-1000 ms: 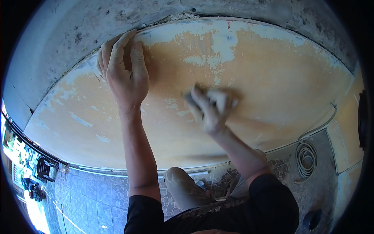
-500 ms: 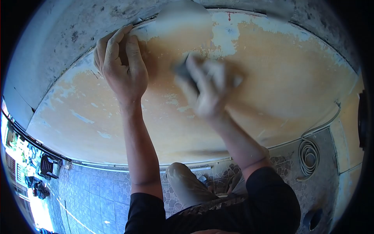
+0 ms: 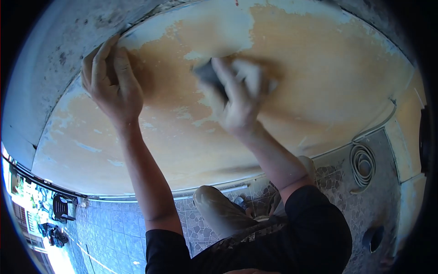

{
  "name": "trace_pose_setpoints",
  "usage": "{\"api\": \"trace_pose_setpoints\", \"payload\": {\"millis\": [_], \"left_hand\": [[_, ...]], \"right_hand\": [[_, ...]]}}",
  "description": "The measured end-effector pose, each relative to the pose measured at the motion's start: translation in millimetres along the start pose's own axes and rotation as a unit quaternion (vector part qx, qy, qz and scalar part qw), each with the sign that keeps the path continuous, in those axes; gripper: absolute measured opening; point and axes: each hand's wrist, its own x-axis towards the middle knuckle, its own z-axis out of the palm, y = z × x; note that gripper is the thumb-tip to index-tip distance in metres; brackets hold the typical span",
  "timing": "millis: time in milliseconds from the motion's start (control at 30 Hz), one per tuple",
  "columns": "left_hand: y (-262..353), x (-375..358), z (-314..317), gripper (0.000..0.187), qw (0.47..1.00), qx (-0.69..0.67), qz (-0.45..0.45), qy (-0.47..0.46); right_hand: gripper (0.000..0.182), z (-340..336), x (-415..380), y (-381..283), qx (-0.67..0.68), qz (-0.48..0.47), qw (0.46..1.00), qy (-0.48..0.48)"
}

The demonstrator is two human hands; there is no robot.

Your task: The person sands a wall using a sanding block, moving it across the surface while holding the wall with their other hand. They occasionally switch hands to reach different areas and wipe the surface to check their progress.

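In front of me is a wall (image 3: pixel 310 68), tan with pale patches where the surface is worn through. My right hand (image 3: pixel 242 93) is closed round a dark grey piece of sandpaper (image 3: pixel 211 75), pressed to the middle of the wall and slightly blurred by motion. Over to the left, my left hand (image 3: pixel 114 89) leans on the wall's upper left edge, fingertips against the border and thumb apart. It holds nothing that I can see. Pale dust coats both hands.
A grey, stained surface (image 3: pixel 50 68) borders the wall above and to the left. At right, a coiled hose (image 3: pixel 363 165) lies near the wall's foot. A dark chair (image 3: pixel 63 208) stands far left on the tiled floor (image 3: pixel 109 223). My bent knee (image 3: pixel 212 205) is close to the wall.
My view has shifted, so the left hand appears further left and lower against the same edge. The right hand, still on the sandpaper, shows slightly further left on the wall.
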Motion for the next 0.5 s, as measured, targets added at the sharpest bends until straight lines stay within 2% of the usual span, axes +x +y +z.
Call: {"api": "trace_pose_setpoints", "payload": {"millis": [100, 167, 233, 267, 300, 333, 367, 467, 500], "left_hand": [[0.9, -1.1, 3.3, 0.019, 1.0, 0.004, -0.011, 0.009], [5.3, -2.2, 2.6, 0.02, 0.999, 0.018, -0.025, 0.011], [1.1, 1.9, 6.8, 0.02, 0.999, 0.022, -0.019, 0.024], [0.1, -3.2, 3.3, 0.02, 0.999, 0.026, -0.016, 0.016], [-2.9, -5.1, 5.6, 0.019, 0.999, 0.01, -0.02, 0.026], [-2.4, -5.7, 4.8, 0.019, 0.999, 0.01, -0.028, 0.021], [-1.3, -5.2, 4.7, 0.019, 0.999, 0.025, -0.037, 0.021], [1.1, -6.4, 7.4, 0.017, 0.996, 0.041, -0.075, 0.033], [-0.2, -6.8, 11.0, 0.017, 0.995, 0.018, -0.078, 0.059]], "right_hand": [[0.055, -26.0, -139.4, 14.1, 0.022, -0.051, 0.993, -0.105], [0.053, -63.7, -177.1, 42.2, 0.0, -0.027, 0.985, -0.171], [0.05, -70.4, -161.6, 88.8, -0.034, -0.005, 0.994, -0.103], [0.048, -79.0, -105.7, 100.1, -0.097, -0.037, 0.993, -0.053], [0.042, -86.5, -39.5, 109.3, -0.105, -0.032, 0.994, 0.005], [0.04, -82.1, 11.4, 114.3, -0.05, 0.028, 0.993, 0.105], [0.042, -88.7, 46.3, 121.3, -0.009, 0.144, 0.982, 0.123], [0.045, -91.2, 67.0, 131.9, -0.025, 0.151, 0.978, 0.145], [0.041, -88.2, 37.1, 131.7, -0.093, 0.103, 0.981, 0.135]]}}
